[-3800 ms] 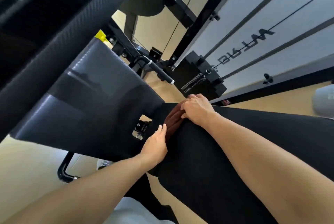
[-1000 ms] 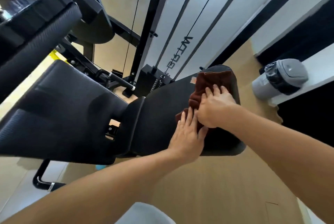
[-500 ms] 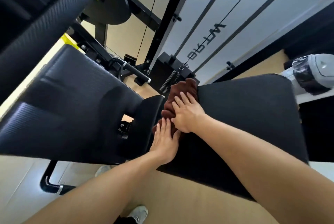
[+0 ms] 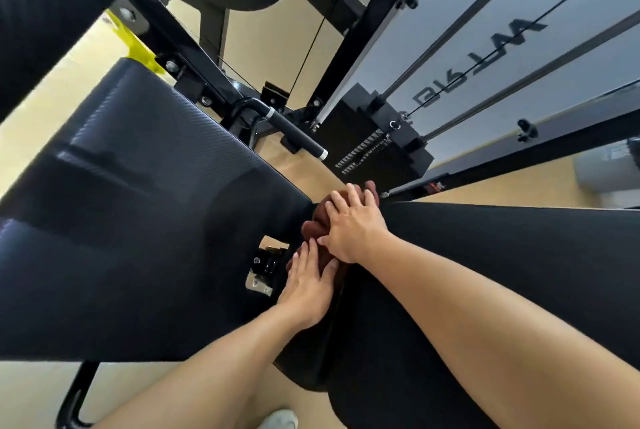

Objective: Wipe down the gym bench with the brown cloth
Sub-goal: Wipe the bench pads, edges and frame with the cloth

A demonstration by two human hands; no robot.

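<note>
Both my hands are down on the brown cloth (image 4: 313,227), which sits bunched along the edge of the bench seat (image 4: 485,272), right at the gap where the seat meets the backrest (image 4: 138,220). My right hand (image 4: 353,224) lies flat on top of the cloth, fingers stretched out and a little spread, palm pressing down, not gripping. My left hand (image 4: 306,286) is just beside it on the side nearer me, fingers straight and close together, their tips resting on the cloth's near end, also flat and not closed around anything. The two hands are almost touching at the thumb of the right one. Only slivers of cloth show around my fingers; a fold pokes out past my right fingertips at the far edge of the seat. In the gap just beside my left hand there's a metal bracket (image 4: 263,272) with a black knob. Beyond the seat's far edge stands the black weight stack (image 4: 377,144) with its cable, and a handle bar (image 4: 294,130) with white rings lies beyond the backrest. Pale wooden floor (image 4: 311,47) shows past the bench, and the toe of a light shoe (image 4: 280,420) peeks in under my left forearm.
</note>
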